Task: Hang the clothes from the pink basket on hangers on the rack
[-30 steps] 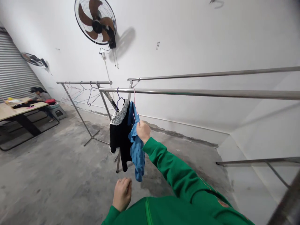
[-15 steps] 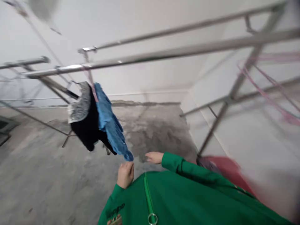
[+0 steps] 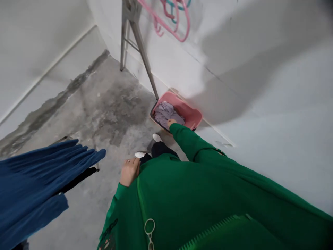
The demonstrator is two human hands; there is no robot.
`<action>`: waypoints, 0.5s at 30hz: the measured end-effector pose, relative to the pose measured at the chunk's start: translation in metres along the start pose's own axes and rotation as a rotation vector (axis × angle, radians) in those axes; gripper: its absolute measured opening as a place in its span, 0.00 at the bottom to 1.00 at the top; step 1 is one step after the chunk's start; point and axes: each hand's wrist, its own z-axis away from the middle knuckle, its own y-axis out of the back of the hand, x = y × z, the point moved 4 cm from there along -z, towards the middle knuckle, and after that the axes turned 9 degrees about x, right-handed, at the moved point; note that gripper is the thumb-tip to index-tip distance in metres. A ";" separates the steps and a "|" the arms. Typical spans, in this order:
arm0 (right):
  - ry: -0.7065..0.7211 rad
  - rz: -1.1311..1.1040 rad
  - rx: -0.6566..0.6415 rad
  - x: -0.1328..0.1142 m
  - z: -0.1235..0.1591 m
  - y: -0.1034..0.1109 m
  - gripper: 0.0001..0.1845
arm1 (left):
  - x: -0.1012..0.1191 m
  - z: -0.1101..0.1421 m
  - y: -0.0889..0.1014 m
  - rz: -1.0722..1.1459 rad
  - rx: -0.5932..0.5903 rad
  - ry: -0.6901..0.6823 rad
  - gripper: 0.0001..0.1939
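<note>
My right hand [image 3: 171,122] reaches down into a pink basket [image 3: 191,118] on the floor by the wall. Its fingers are curled at a crumpled lilac-grey cloth [image 3: 164,113] lying inside, and the fingertips are partly hidden. Close to the front of my green jacket is my left hand [image 3: 130,172], its back turned up and its fingers bent inward, with no object showing in it. Left of that hand hangs a blue garment [image 3: 39,180] with gathered folds, and part of a black garment [image 3: 78,180] shows beneath it.
A metal rack leg [image 3: 142,52] stands beside the basket near the wall corner. Pink hangers [image 3: 169,22] hang at the top, with a teal one among them. My white shoes [image 3: 156,137] are on the concrete floor [image 3: 109,114] just short of the basket.
My view has swung right and down, away from the rack's bars. My right hand has moved into the basket; my left hand, earlier by the blue garment's lower end, is now apart from it.
</note>
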 end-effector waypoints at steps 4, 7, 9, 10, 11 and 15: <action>-0.113 0.055 -0.127 0.043 -0.050 -0.020 0.17 | 0.017 -0.016 -0.031 -0.041 -0.108 -0.020 0.11; -0.109 0.074 -0.178 0.057 -0.078 -0.044 0.18 | 0.027 -0.016 -0.054 -0.002 -0.208 -0.021 0.10; -0.073 0.069 -0.191 0.058 -0.098 -0.060 0.17 | 0.032 -0.013 -0.071 0.031 -0.258 0.000 0.09; -0.050 0.062 -0.195 0.056 -0.108 -0.068 0.15 | 0.035 -0.010 -0.079 0.039 -0.271 0.021 0.09; -0.030 0.053 -0.199 0.055 -0.120 -0.076 0.13 | 0.036 -0.007 -0.088 0.041 -0.274 0.045 0.09; 0.007 0.043 -0.200 0.054 -0.163 -0.103 0.09 | 0.042 0.012 -0.120 0.031 -0.283 0.125 0.11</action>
